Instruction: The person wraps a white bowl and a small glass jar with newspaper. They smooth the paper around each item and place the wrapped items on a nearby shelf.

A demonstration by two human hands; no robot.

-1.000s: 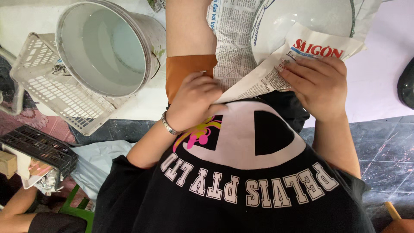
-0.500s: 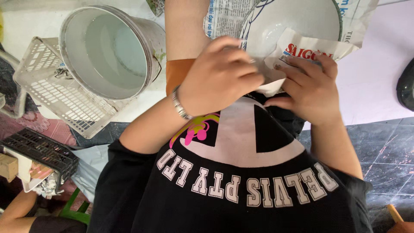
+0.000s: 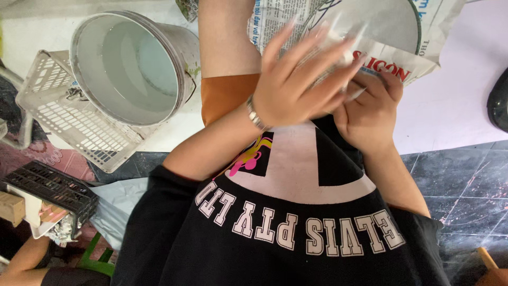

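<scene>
White tabletop (image 3: 455,100): newspaper-wrapped bowl (image 3: 386,32) lies under left hand (image 3: 299,85), right hand (image 3: 370,108) gripping

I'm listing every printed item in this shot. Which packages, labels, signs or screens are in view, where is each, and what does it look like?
Printed newspaper sheet: top centre to right, creased grey-white paper with a red headline band, folded round a white bowl; the left hand presses on it, the right hand grips its lower edge.
Black shirt print: bottom centre, on the person's chest, white block letters and a pink figure.
No screens or signs in view.
</scene>
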